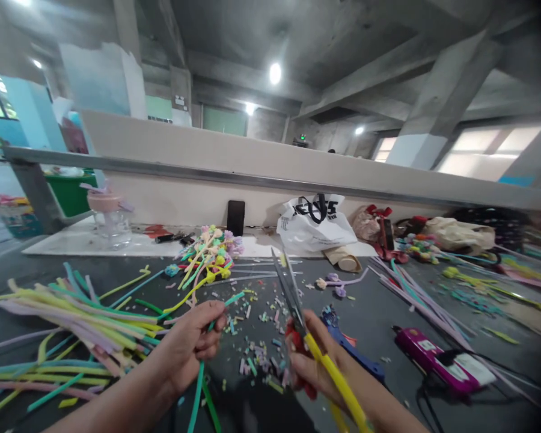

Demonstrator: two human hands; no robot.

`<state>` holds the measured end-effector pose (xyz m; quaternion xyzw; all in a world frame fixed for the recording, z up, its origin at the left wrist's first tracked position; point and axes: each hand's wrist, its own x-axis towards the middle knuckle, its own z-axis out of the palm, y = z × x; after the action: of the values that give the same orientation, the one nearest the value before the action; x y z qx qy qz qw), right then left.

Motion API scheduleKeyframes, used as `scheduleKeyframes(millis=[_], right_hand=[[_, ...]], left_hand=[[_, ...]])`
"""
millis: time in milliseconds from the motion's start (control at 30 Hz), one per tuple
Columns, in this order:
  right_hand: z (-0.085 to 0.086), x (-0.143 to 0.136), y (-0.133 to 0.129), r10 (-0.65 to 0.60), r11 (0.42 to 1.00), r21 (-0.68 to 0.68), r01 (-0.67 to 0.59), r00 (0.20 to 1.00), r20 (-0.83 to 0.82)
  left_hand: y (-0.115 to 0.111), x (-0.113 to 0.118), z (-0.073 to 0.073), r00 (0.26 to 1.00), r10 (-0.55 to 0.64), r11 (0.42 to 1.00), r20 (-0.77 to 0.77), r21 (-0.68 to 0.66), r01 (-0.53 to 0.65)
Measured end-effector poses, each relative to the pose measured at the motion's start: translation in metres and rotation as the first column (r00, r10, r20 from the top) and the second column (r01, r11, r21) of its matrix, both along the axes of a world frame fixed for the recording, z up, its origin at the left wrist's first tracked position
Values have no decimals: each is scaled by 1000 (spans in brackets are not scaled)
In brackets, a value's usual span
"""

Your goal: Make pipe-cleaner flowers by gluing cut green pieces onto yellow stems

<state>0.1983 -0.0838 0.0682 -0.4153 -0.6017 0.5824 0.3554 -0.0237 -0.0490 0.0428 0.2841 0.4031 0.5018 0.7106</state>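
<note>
My left hand (202,337) pinches a teal fuzzy stem (198,394); its short tip sticks out past the fingers and its long end hangs below the palm. In my right hand (313,355) are scissors (291,294) with red on the handles, their blades pointing up and slightly apart. A yellow strip (338,379) runs across that hand down to the lower edge. Small cut bits (264,361) in several colours lie on the dark table between the hands. To the left is a large pile of pastel stems (81,319).
A flower bunch (211,252), black phone (235,218), white bag (315,225) and clear jar (110,219) stand at the back. On the right lie a blue tool (356,352), a magenta device (442,361) with cables, and purple stems (419,294).
</note>
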Motion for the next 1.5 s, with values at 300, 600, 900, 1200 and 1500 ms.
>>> scheduleKeyframes(millis=[300, 600, 900, 1200, 1500], right_hand=[[-30, -24, 3, 4, 1000, -3, -4, 999, 42], [-48, -26, 12, -247, 881, 471, 31, 881, 404], [-55, -31, 15, -376, 817, 576, 31, 787, 489], [-62, -24, 16, -390, 810, 587, 26, 771, 504], [-56, -23, 15, -361, 839, 544, -9, 738, 569]], left_hand=[[10, 25, 26, 999, 26, 988, -26, 155, -22], [13, 41, 27, 991, 128, 960, -34, 256, -115], [13, 37, 18, 985, 34, 978, -169, 207, 2], [17, 38, 17, 983, -32, 981, -180, 183, 66], [14, 37, 20, 973, -36, 975, -228, 205, 84]])
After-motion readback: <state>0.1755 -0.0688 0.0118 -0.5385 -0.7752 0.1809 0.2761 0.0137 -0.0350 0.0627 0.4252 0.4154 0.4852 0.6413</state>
